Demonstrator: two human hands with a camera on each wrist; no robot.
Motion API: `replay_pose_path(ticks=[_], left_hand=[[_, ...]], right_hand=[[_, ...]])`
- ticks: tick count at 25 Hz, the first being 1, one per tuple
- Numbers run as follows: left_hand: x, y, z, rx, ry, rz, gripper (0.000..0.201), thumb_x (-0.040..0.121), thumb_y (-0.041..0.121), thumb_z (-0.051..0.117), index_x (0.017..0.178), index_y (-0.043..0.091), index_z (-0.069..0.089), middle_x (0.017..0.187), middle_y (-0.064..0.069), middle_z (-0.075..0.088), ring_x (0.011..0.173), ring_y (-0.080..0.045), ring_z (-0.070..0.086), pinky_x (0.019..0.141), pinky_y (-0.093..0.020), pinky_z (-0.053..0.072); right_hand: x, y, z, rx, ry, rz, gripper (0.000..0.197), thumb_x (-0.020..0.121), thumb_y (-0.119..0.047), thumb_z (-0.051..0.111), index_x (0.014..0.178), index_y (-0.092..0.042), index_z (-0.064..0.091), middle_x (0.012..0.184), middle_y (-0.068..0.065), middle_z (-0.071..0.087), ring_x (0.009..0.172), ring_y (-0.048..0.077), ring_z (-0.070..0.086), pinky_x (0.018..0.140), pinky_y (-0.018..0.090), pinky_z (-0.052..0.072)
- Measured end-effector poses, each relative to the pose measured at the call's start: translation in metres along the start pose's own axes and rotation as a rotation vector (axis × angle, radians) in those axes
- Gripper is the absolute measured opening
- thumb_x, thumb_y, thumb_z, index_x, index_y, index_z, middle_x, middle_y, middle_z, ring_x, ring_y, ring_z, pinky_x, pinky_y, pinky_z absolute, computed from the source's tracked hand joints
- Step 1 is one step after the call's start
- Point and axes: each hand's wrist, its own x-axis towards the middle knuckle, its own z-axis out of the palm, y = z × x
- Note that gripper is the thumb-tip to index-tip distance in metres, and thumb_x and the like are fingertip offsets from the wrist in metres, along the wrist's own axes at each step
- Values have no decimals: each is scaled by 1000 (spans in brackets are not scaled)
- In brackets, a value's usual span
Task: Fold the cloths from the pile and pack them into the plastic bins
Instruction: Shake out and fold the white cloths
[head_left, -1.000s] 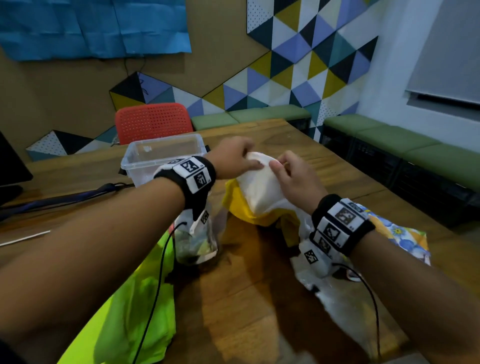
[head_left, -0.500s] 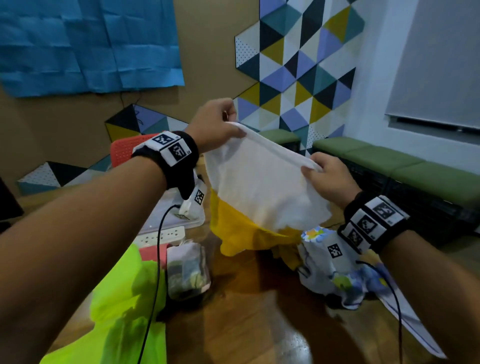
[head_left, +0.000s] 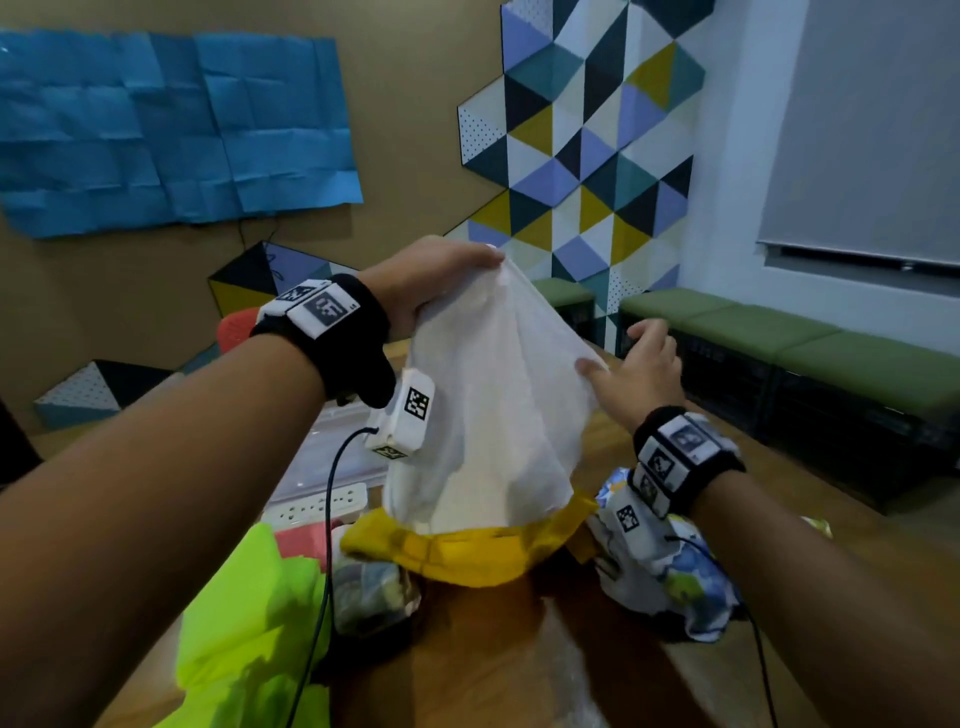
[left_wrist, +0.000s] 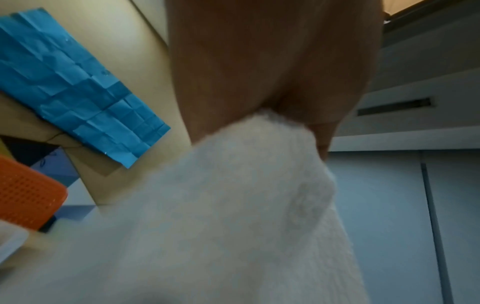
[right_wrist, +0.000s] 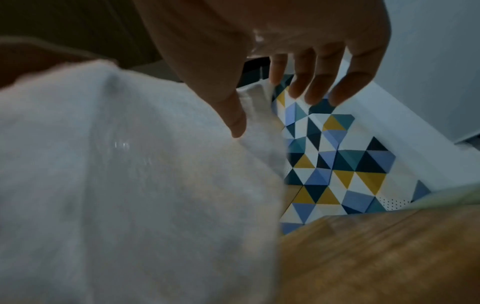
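My left hand (head_left: 457, 270) is raised and grips one top corner of a white cloth (head_left: 488, 415), which hangs down in a cone. In the left wrist view the left hand (left_wrist: 272, 72) closes over the bunched white cloth (left_wrist: 233, 205). My right hand (head_left: 636, 358) is open with spread fingers beside the cloth's right edge, and only the thumb touches it. The right wrist view shows the right hand (right_wrist: 306, 67) with straight fingers and the thumb on the white cloth (right_wrist: 130, 174). A clear plastic bin (head_left: 332, 447) sits behind my left wrist, mostly hidden.
On the wooden table (head_left: 493, 665) lie a yellow cloth (head_left: 467, 558) under the white one, a floral cloth (head_left: 675, 577) at the right and a neon green cloth (head_left: 249, 623) at the left. A white power strip (head_left: 317, 504) and a small clear bag (head_left: 369, 587) lie near the bin.
My right hand has let go of the white cloth's top edge and opened. My left hand has lifted its corner higher, so the cloth now hangs from that hand alone.
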Motion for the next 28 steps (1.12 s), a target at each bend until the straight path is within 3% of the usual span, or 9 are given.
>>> replay_pose_path(ticks=[3, 6, 7, 10, 13, 16, 21, 26, 28], left_hand=[[1, 1, -1, -86, -20, -40, 41, 96, 35, 63, 123, 4, 66, 113, -15, 73, 91, -25, 71, 77, -34, 58], [-3, 9, -2, -194, -6, -69, 39, 98, 38, 59, 122, 8, 64, 103, -10, 72, 85, -22, 70, 74, -31, 57], [-3, 13, -3, -212, -3, -74, 39, 99, 40, 58, 122, 9, 63, 100, -9, 72, 84, -22, 70, 73, -31, 58], [-6, 17, -6, -252, 35, -66, 42, 100, 42, 55, 125, 9, 62, 104, -9, 72, 85, -22, 71, 70, -30, 58], [-9, 15, -9, -275, 127, -42, 36, 101, 40, 53, 119, 10, 63, 105, -9, 72, 81, -19, 71, 60, -26, 57], [-10, 8, -16, -268, 250, -48, 27, 100, 39, 56, 106, 14, 64, 101, -7, 72, 79, -18, 69, 56, -24, 56], [-14, -5, -32, -302, 276, -128, 32, 97, 37, 57, 115, 11, 64, 101, -9, 72, 79, -21, 69, 52, -25, 56], [-20, -19, -48, -221, 392, -121, 28, 88, 16, 67, 115, 9, 64, 104, -8, 67, 87, -22, 65, 60, -28, 56], [-22, -28, -52, -225, 436, -118, 18, 88, 10, 68, 105, 8, 65, 99, -8, 65, 85, -22, 64, 64, -31, 58]], right_hand=[[-30, 7, 16, 81, 44, 44, 54, 76, -42, 80, 103, -22, 38, 100, 1, 53, 87, 27, 55, 72, 38, 46], [-58, 4, 30, 247, -170, 146, 47, 85, -62, 61, 67, -20, 48, 59, -3, 50, 58, 20, 48, 61, 34, 40], [-66, 0, 32, 297, -292, 222, 59, 86, -74, 47, 67, -19, 59, 62, -2, 60, 63, 22, 57, 66, 35, 44], [-82, -11, 36, 595, -696, 549, 91, 82, -90, 20, 123, -23, 65, 117, 11, 71, 102, 28, 65, 84, 36, 48], [-92, -18, 28, 835, -940, 656, 72, 87, -74, 45, 114, -11, 65, 96, 14, 71, 78, 24, 63, 73, 36, 52], [-87, -21, 23, 1038, -850, 640, 37, 97, -42, 55, 115, -11, 65, 89, 7, 67, 78, 21, 64, 75, 39, 52], [-74, -17, 24, 1196, -700, 718, 45, 106, -40, 41, 130, -7, 59, 121, 17, 68, 116, 34, 62, 90, 48, 54], [-39, -22, 4, 1211, -621, 602, 39, 98, -19, 53, 132, -1, 58, 96, 8, 75, 75, 18, 69, 67, 29, 53], [-20, -30, -10, 1055, -537, 514, 40, 93, -8, 58, 132, 0, 57, 101, 11, 75, 78, 20, 71, 66, 31, 56]])
